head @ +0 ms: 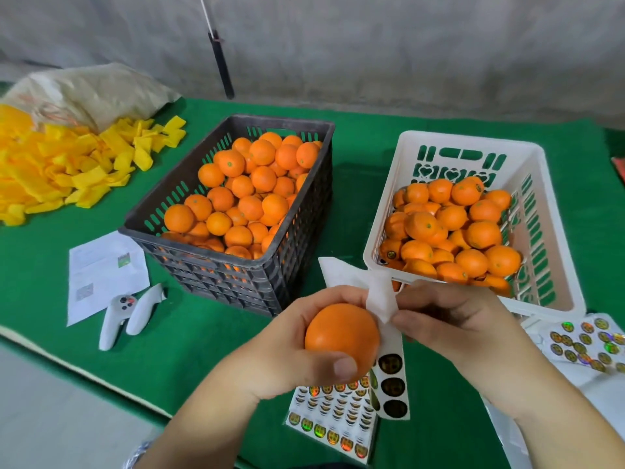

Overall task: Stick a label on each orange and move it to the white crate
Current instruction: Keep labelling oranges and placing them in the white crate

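Black crate stands left of white crate.

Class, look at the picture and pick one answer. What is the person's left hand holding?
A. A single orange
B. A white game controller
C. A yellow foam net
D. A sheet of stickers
A: the left hand grips a single orange in front of the black crate, while the right hand pinches a sticker strip beside it.

Bare forearms, patterned left cuff
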The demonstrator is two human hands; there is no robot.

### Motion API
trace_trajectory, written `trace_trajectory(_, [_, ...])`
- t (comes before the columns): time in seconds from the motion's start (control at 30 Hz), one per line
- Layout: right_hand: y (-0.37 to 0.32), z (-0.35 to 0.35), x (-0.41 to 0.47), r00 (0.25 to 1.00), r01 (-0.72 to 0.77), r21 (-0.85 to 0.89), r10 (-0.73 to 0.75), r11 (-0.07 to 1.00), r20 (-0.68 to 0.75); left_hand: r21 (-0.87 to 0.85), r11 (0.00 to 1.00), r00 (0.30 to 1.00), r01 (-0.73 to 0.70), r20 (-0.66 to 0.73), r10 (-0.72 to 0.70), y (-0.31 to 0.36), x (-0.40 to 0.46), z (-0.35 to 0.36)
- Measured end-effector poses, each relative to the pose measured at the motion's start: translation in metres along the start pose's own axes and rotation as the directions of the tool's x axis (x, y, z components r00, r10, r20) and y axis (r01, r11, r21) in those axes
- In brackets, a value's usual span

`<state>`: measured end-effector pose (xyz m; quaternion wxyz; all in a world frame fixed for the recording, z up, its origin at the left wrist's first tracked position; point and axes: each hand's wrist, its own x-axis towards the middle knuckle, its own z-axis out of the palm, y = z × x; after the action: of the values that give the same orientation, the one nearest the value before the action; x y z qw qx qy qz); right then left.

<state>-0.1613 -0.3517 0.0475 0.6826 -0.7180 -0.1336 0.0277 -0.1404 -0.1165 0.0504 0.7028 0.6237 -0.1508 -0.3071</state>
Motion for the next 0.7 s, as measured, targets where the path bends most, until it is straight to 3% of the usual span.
trace_trajectory(0.07, [0.007, -0.003, -0.005, 0.989, -0.151, 0.252, 0.145, 0.956, 0.039, 0.004, 1.000, 0.997, -0.020, 0.068, 0.020, -0.004, -0.002, -0.006])
trace_trajectory(0.13, [0.011, -0.002, -0.008, 0.980, -0.191, 0.309, 0.201, 0.932, -0.001, -0.019, 1.000, 0.994, -0.009, 0.106, 0.011, -0.008, -0.004, -0.008])
trace_trajectory(0.17, [0.010, 0.001, -0.008, 0.976, -0.194, 0.266, 0.214, 0.944, -0.048, -0.022, 1.000, 0.996, 0.001, 0.086, 0.001, -0.010, -0.005, -0.008])
trace_trajectory(0.23, [0.012, 0.003, -0.009, 0.947, -0.091, 0.130, 0.127, 0.987, -0.294, -0.010, 1.000, 1.000, -0.005, -0.002, 0.005, -0.013, -0.003, -0.005])
trace_trajectory(0.3, [0.009, 0.006, -0.012, 0.827, 0.046, -0.017, -0.048, 0.999, -0.561, -0.066, 0.997, 0.996, -0.039, -0.086, 0.033, -0.016, 0.002, 0.002])
trace_trajectory(0.33, [0.005, 0.008, -0.015, 0.778, 0.105, -0.144, -0.171, 0.984, -0.604, -0.130, 0.990, 0.991, -0.060, -0.124, 0.044, -0.018, 0.006, 0.007])
trace_trajectory(0.4, [-0.001, 0.024, -0.018, 0.778, 0.160, -0.481, -0.410, 0.862, -0.476, -0.266, 0.960, 0.982, -0.082, -0.188, 0.032, -0.020, 0.014, 0.016])
trace_trajectory(0.47, [0.003, 0.039, -0.018, 0.815, 0.226, -0.679, -0.517, 0.699, -0.261, -0.346, 0.932, 0.981, -0.106, -0.188, 0.042, -0.023, 0.017, 0.022])
trace_trajectory(0.57, [0.010, 0.049, -0.013, 0.834, 0.256, -0.718, -0.523, 0.647, -0.174, -0.399, 0.910, 0.963, -0.112, -0.270, 0.000, -0.024, 0.017, 0.027])
trace_trajectory(0.63, [0.014, 0.045, -0.012, 0.852, 0.265, -0.715, -0.504, 0.647, -0.140, -0.457, 0.887, 0.936, -0.061, -0.336, -0.108, -0.022, 0.019, 0.026])
trace_trajectory(0.7, [0.017, 0.044, -0.014, 0.886, 0.259, -0.729, -0.456, 0.634, -0.082, -0.560, 0.828, 0.929, 0.007, -0.304, -0.213, -0.021, 0.020, 0.025])
